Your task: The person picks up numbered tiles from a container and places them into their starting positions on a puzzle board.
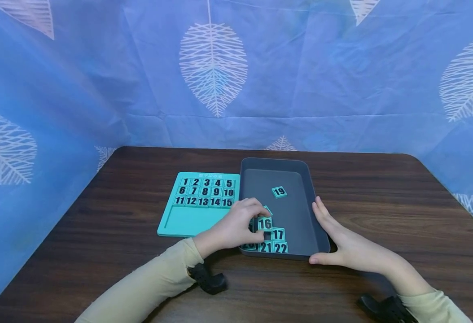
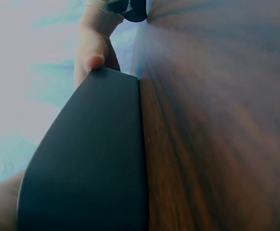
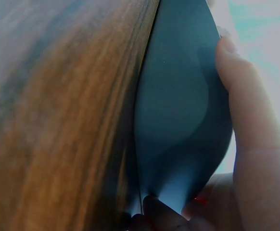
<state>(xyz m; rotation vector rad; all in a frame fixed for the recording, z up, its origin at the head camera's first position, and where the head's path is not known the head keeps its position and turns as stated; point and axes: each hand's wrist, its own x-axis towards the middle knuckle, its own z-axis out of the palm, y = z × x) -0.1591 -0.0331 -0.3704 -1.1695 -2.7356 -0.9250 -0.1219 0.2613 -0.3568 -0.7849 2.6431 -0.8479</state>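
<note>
Two hands, one tray, one board: the left hand (image 1: 236,224) and right hand (image 1: 349,244) are at a dark grey tray (image 1: 297,220) on a brown wooden table (image 1: 99,233). One turquoise board (image 1: 196,220) lies just left of the tray, carrying fifteen numbered tiles (image 1: 205,191), 1 to 15, in three rows of five above a bare strip.

Five tiles inside the tray can be read. Tile 16 (image 1: 264,224) is pinched between the left thumb and curled fingers, over the tray's near left part. Tile 17 (image 1: 278,234) lies near it, tile 21 (image 1: 265,247) and tile 22 (image 1: 280,247) sit side by side along the near edge, and tile 19 (image 1: 278,192) lies tilted, well apart, farther back. More tiles are partly hidden by the left hand; their exact number cannot be told.

The right hand's fingers are extended along the tray's right side, thumb at the near corner.

Only the head view shows the numbers. Both wrist views show the tray's outer wall; the right one adds fingertips low against it, close to the table.
</note>
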